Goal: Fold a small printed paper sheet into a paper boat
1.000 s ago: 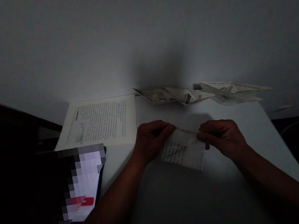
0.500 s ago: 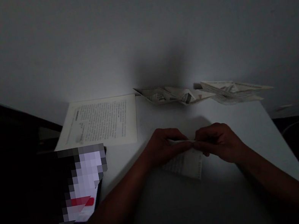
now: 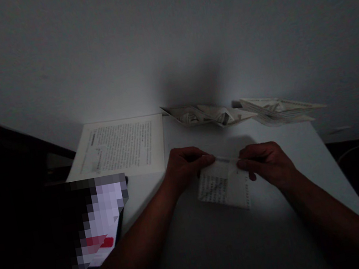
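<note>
Between my hands is a small folded sheet of printed paper, held up a little over the white table. My left hand pinches its upper left corner between thumb and fingers. At the upper right corner, my right hand grips the paper the same way. The sheet's lower edge hangs toward me, with lines of print on its left part and a printed strip down its right side. Dim light hides the finer folds.
Folded paper boats stand along the wall, with another paper boat to their right. A stack of printed pages lies at the back left. A lit phone, partly blurred out, rests by my left forearm on the white table.
My hands have moved apart from the middle of the paper's top edge to its two corners. More of the sheet's printed face now shows.
</note>
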Available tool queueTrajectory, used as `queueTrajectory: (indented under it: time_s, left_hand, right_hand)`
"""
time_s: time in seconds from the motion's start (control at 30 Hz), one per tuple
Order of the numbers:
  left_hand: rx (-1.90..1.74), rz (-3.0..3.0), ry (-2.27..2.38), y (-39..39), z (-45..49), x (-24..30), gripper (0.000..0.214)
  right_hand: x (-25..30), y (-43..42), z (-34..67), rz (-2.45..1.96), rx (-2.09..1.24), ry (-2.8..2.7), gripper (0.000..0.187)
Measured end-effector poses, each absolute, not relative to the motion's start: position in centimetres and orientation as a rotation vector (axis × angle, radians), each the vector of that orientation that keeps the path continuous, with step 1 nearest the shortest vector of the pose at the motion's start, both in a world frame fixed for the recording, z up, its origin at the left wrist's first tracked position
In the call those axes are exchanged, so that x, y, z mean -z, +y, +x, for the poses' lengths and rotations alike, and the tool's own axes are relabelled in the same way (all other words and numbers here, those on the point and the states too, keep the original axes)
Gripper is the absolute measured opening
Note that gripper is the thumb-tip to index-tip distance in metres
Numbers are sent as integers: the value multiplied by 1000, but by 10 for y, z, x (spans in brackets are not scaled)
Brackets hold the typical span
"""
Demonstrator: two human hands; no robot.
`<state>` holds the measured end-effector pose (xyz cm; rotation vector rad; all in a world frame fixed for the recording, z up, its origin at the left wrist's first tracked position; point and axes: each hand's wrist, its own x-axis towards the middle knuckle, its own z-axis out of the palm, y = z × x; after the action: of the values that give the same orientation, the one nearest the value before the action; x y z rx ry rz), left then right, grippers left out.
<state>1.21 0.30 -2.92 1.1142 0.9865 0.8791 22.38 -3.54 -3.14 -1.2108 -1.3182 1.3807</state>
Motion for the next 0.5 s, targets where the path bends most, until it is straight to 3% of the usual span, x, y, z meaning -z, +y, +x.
queueTrajectory:
  time_s: [0.3, 0.5]
  left_hand:
    - [-1005, 1168, 936, 4, 10, 33, 22]
    - [-1174, 993, 615, 1, 10, 37, 38]
  right_hand:
    - [36, -32, 229, -1176, -1372, -1095, 16]
    - [35, -29, 229, -1130, -1297, -873, 12]
